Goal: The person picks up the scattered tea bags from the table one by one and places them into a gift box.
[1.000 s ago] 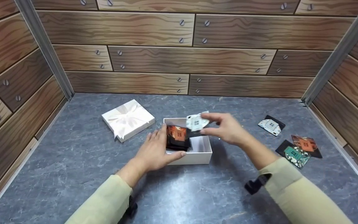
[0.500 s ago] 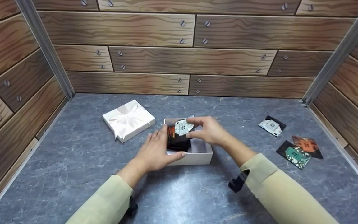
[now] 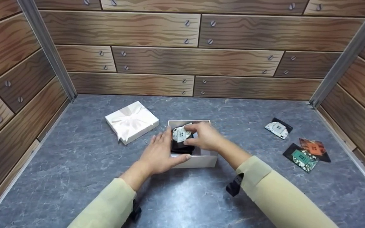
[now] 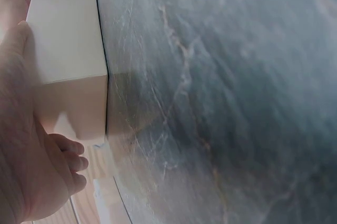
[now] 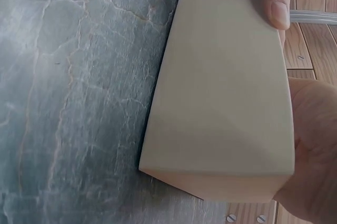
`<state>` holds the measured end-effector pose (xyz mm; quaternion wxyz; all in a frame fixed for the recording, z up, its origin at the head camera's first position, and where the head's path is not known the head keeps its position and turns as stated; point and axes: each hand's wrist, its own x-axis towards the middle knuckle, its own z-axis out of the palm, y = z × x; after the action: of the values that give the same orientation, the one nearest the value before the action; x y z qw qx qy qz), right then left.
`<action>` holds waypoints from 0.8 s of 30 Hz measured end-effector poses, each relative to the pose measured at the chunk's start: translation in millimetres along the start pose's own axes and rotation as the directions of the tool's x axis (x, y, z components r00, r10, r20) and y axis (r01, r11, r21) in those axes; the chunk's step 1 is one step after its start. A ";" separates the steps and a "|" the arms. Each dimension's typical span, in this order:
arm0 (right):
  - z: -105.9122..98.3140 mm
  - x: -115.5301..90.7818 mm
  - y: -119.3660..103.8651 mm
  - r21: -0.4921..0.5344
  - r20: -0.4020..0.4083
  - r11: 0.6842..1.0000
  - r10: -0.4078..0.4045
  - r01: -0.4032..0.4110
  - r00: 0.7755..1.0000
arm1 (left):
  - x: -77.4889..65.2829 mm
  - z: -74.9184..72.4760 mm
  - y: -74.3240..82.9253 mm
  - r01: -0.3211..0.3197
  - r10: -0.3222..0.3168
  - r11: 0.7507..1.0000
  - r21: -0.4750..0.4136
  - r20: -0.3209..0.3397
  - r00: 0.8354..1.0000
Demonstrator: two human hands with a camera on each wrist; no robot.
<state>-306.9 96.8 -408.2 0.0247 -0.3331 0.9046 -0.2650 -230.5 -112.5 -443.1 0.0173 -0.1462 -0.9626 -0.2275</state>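
An open white box [image 3: 198, 161] stands on the grey marbled table, with a stack of dark flat cards inside its left half. Between thumb and fingers, my right hand [image 3: 206, 136] pinches a black-and-white patterned card [image 3: 180, 134] low over that stack; whether it touches the cards beneath, I cannot tell. My left hand [image 3: 157, 155] rests against the box's left side, fingers extended and thumb along the front edge. The left wrist view shows this hand beside the box wall [image 4: 68, 34]. In the right wrist view the box [image 5: 221, 87] hides most of the right hand and the card.
Left of the box lies a white lid [image 3: 131, 122] with a ribbon bow. On the right are a black-and-white card [image 3: 278, 128], an orange-and-black card [image 3: 315, 148] and a green floral card [image 3: 303, 159], the last two overlapping. Wood-patterned walls [image 3: 157, 60] enclose the table.
My right hand has moved left and down into the box with the black-and-white card, which now covers the orange card on the stack. The left hand has stayed in place.
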 end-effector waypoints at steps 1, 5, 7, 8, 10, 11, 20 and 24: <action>0.4 0.8 -0.4 -0.001 0.002 1.000 -0.003 0.003 1.000 | 0.0 -0.2 0.1 0.003 -0.003 1.000 0.000 0.002 1.000; 2.2 3.0 -1.4 -0.014 0.008 1.000 0.001 -0.001 1.000 | 0.0 -0.7 1.2 0.013 -0.013 1.000 -0.008 0.012 1.000; 3.0 3.7 -1.9 -0.019 0.012 1.000 0.008 -0.008 1.000 | 0.0 -0.8 1.5 0.017 -0.017 1.000 -0.016 0.015 1.000; 3.5 4.1 -2.1 -0.020 0.014 1.000 0.013 -0.013 1.000 | 0.2 -0.7 1.3 0.017 -0.017 1.000 -0.021 0.014 1.000; 4.2 4.5 -2.3 -0.020 0.017 1.000 0.022 -0.021 1.000 | 0.1 -1.0 1.7 0.019 -0.018 1.000 -0.022 0.014 1.000; 4.4 4.6 -2.4 -0.018 0.018 1.000 0.025 -0.025 1.000 | 0.2 -1.0 1.8 0.019 -0.019 1.000 -0.020 0.014 1.000; 2.8 3.6 -2.0 -0.014 -0.001 0.999 0.039 -0.039 0.999 | 0.4 -0.3 2.2 0.023 -0.023 1.000 -0.015 0.019 1.000; -0.3 2.9 -1.5 -0.015 -0.013 0.999 0.039 -0.039 0.999 | 1.0 -0.3 1.7 0.023 -0.023 1.000 -0.008 0.016 1.000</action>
<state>-308.4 94.2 -406.8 0.0214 -0.3140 0.9130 -0.2596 -231.0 -110.9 -442.1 0.0066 -0.1367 -0.9634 -0.2304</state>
